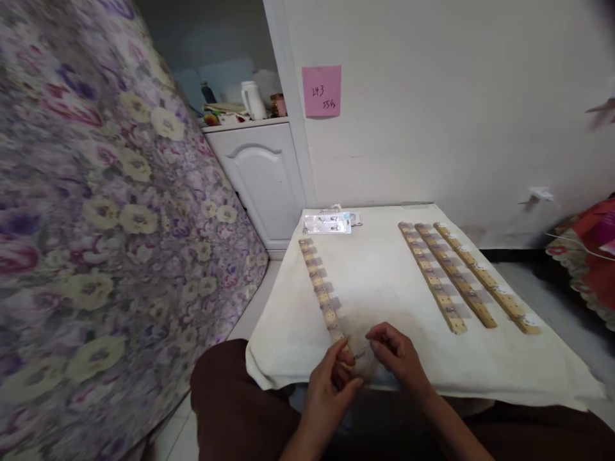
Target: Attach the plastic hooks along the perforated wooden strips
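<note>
A narrow wooden strip [323, 296] runs toward me on the white-covered table, with small metal pieces and clear tabs spaced along it. My left hand [331, 387] is curled around its near end, thumb and index finger closed on the wood and partly covering it. Just right of those fingers, a small thin metal piece [360, 355] sticks out from the strip's end. Close beside it, my right hand [396, 355] is pinched, thumb against index finger; whatever is between those fingertips is too small to make out.
Three similar wooden strips, among them the outermost strip [485, 276], lie on the table's right. A clear plastic package [327, 223] rests at the back left edge. A flowered curtain [120, 243] hangs at left; a white cabinet [262, 186] stands behind.
</note>
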`<state>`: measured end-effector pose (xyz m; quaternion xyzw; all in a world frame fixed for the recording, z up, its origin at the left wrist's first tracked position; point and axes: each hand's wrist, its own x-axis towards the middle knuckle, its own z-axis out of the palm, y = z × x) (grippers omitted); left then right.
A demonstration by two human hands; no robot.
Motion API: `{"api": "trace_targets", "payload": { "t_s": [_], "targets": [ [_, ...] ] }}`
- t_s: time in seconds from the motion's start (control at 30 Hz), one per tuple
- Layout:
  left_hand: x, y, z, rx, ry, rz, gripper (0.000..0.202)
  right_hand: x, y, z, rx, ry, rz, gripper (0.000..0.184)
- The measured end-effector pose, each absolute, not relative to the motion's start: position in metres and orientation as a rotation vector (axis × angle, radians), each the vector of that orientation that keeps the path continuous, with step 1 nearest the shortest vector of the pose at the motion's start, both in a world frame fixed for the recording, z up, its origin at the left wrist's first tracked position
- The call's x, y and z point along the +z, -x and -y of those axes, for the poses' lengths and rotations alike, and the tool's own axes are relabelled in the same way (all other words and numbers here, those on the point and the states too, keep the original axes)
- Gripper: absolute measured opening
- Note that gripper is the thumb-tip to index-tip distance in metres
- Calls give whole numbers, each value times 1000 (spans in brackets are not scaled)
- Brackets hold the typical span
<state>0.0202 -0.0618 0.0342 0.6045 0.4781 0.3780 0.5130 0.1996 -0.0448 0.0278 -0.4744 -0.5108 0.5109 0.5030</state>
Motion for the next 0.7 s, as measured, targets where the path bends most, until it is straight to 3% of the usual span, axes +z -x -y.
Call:
{"api": "trace_targets", "payload": {
  "t_s": [0.17,0.7],
  "targets": [
    [20,-20,66,936,-1357,-1242,34,17,-189,47,1373,1158,1319,15],
    [21,-4,52,904,-1460,-1434,29,11,-174,30,1445,1315,1328,14]
  ]
}}
